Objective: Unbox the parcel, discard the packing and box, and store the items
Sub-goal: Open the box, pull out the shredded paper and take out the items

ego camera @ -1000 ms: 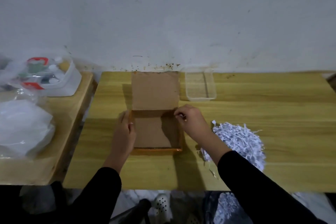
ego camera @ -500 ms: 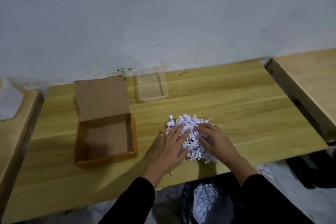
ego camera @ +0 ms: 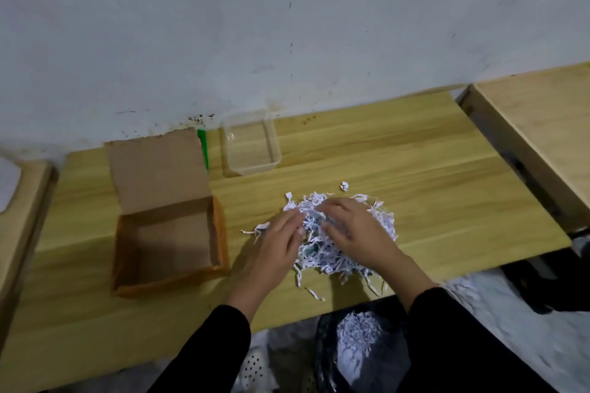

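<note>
- Shreds [ego camera: 344,246] lie in a loose white heap on the near half of the table [ego camera: 431,188], right of the box [ego camera: 169,242] and directly above the bin [ego camera: 360,348] that sits below the table's near edge; gathering them is the step in hand, I judge.
- To do it well, the hands should close in from both sides and scoop under the heap, pressing it into one wad before lifting; a pinch from above would likely leave strands behind.
- Stray strips trail off at the heap's left and near edges, and one scrap [ego camera: 344,186] sits apart on the far side; these want sweeping inward first, or a second pass.
- The drop is short, since the bin already holds shreds just below; dragging the wad to the edge and letting it fall would probably spill less than carrying it high.
- Left hand [ego camera: 281,249] lies palm down at the heap's left flank, fingers extended and slightly spread, tips touching the paper; it grips nothing.
- Right hand [ego camera: 354,233] rests on top of the heap, fingers curved down into the strips; whether any paper is actually pinched beneath them cannot be told, as the fingertips are blurred and partly buried.
- Both forearms, in black sleeves, converge from the near edge.
- The box stands open and looks empty, lid flap back; a clear tub [ego camera: 252,143] sits near the wall, well apart.
</note>
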Available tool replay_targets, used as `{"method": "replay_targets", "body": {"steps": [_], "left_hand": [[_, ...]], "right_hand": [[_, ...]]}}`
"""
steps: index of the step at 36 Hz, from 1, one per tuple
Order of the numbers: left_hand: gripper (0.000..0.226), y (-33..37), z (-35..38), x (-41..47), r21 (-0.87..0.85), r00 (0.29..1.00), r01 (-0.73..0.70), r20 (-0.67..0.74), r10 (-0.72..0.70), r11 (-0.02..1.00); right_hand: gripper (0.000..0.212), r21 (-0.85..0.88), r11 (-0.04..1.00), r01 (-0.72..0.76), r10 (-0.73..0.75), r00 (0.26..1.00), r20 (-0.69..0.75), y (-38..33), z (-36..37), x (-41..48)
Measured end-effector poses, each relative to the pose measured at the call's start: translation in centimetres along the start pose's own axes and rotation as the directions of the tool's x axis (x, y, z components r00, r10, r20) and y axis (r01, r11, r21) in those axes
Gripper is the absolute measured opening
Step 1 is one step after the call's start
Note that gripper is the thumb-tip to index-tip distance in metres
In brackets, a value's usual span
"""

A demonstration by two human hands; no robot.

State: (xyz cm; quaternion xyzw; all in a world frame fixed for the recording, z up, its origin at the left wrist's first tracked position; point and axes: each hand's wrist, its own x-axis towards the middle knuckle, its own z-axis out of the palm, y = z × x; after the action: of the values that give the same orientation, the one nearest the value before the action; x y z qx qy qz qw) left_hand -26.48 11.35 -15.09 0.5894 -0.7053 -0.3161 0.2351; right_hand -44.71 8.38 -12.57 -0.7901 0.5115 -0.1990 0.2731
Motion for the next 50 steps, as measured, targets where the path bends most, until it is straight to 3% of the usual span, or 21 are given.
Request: {"method": "replay_targets", "body": {"steps": [3,6,10,17,19,21,24,29,33,35,39,44,50], "left_hand": [[0.051,-1.5,1.0,-0.2,0.088,0.992,0.017,0.119,-0.027,0.996],[0.055,-2.5,0.9,-0.5,0.093,0.99,0.075,0.113,-0.085,0.993],[0.054,-3.1,0.7,-0.9,0.117,0.989,0.093,0.103,-0.105,0.989],[0.049,-2.9,0.6,-0.8,0.029,0.986,0.161,-0.037,-0.16,0.987],[0.044,-2.6,0.6,-0.7,-0.036,0.974,0.2,-0.106,-0.202,0.979],[0.041,-2.3,0.7,-0.5,-0.06,0.962,0.219,-0.157,-0.226,0.974],[0.037,-2.4,0.8,-0.2,-0.039,0.951,0.231,-0.201,-0.234,0.972],[0.038,-3.2,0.8,0.1,-0.002,0.943,0.271,-0.201,-0.266,0.963],[0.046,-4.1,1.2,-0.1,0.238,0.965,0.259,-0.093,-0.243,0.936],[0.046,-4.1,1.3,-0.4,0.3,0.96,0.28,-0.097,-0.263,0.912],[0.045,-3.7,1.3,-0.2,0.268,0.936,0.342,-0.176,-0.304,0.901],[0.043,-4.2,1.2,0.1,0.236,0.934,0.338,-0.206,-0.293,0.911],[0.045,-4.4,1.1,-0.8,0.223,0.953,0.284,-0.176,-0.248,0.933]], "right_hand": [[0.031,-0.015,1.0,0.005,-0.004,0.995,0.096,1.0,1.0,0.6],[0.014,0.035,0.995,-0.092,0.093,0.995,-0.042,3.4,0.2,-0.1],[0.019,0.051,0.964,-0.261,0.266,0.944,-0.196,6.1,-1.5,-2.0],[0.021,0.063,0.961,-0.27,0.273,0.879,-0.39,3.7,-2.2,-1.5],[0.022,0.061,0.979,-0.194,0.203,0.916,-0.347,1.6,-1.4,-0.7],[0.025,0.008,0.997,-0.083,0.083,0.975,-0.205,0.0,-0.2,0.0],[0.025,-0.121,0.991,0.061,-0.067,0.997,-0.049,-0.1,1.4,0.5],[0.024,-0.059,0.976,-0.21,0.201,0.971,-0.133,2.7,0.6,-0.2],[0.019,-0.134,0.946,-0.296,0.263,0.94,-0.216,4.4,-1.0,-1.1],[0.02,-0.137,0.946,-0.293,0.249,0.93,-0.27,4.1,-1.3,-1.2],[0.017,-0.087,0.979,-0.187,0.151,0.938,-0.311,1.1,-0.9,-0.8],[0.017,-0.136,0.991,0.001,-0.012,0.997,-0.076,-1.9,2.3,-0.5],[0.038,-0.198,0.975,-0.101,0.092,0.994,-0.053,-2.2,4.5,-0.6]]}}
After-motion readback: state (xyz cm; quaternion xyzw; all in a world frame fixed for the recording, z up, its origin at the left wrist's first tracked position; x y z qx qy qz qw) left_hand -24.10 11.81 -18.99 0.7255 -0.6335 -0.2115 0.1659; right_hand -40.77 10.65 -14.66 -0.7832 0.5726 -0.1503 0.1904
